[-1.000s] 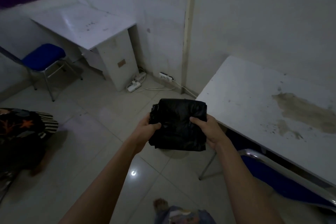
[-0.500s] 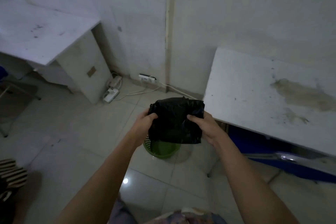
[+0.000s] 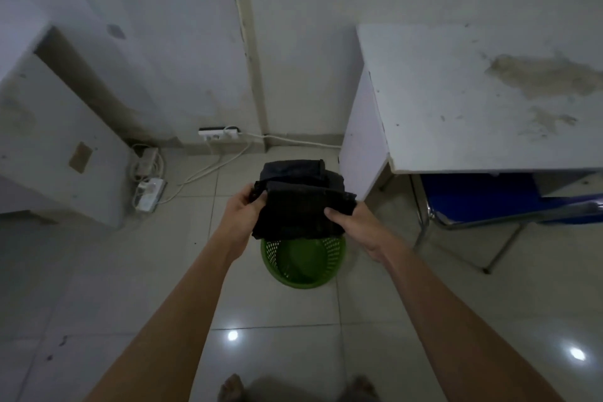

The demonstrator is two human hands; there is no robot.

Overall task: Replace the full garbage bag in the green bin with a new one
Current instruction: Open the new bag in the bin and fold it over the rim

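Head view: folded bag point(image 3: 301, 206) held above empty bin point(image 3: 303, 263), at its 12 o'clock, ready for unfolding. Left hand point(image 3: 243, 210) and right hand point(image 3: 350, 222) fingers pinch opposite bag edges.

Stained white table point(image 3: 473, 101) right; blue chair point(image 3: 483, 199) beneath; white cabinet point(image 3: 55, 147) left; 2 power strips point(image 3: 148, 192) beside cabinet.

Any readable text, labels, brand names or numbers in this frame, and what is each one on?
None can be read.
Folded black garbage bag: no print visible.
Green bin: no label visible.
Brown patch on the left cabinet side: blank or too blurred to tell.
Power strips by the wall: any markings too small to read.
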